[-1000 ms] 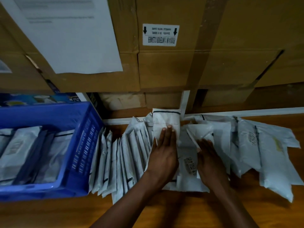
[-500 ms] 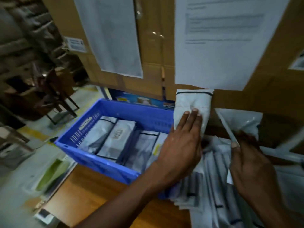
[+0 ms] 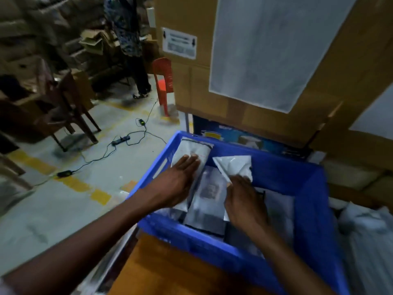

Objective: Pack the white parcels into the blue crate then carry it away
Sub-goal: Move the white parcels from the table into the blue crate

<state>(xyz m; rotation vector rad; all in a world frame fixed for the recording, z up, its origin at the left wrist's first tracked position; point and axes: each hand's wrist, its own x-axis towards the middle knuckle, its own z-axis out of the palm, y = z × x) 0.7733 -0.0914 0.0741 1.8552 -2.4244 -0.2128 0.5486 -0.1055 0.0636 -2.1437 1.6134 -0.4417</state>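
The blue crate (image 3: 308, 211) stands on the wooden table (image 3: 170, 271), and several white parcels (image 3: 209, 202) lie inside it. My left hand (image 3: 180, 180) holds one white parcel (image 3: 194, 149) low over the crate's left side, with the fingers straight along its top and the thumb hidden beneath. My right hand (image 3: 244, 199) pinches a second white parcel (image 3: 235, 166) by its lower edge above the crate's middle. More white parcels (image 3: 365, 233) lie on the table right of the crate.
Stacked cardboard boxes (image 3: 234, 96) with a paper sheet (image 3: 265, 50) rise right behind the crate. On the floor to the left are a power strip with cables (image 3: 121, 141), a brown chair (image 3: 70, 107) and a red chair (image 3: 163, 79). A person (image 3: 129, 39) stands further back.
Both hands lifted a parcel each from the pile on the table and swung left. The parcels are now down inside the crate's rim.
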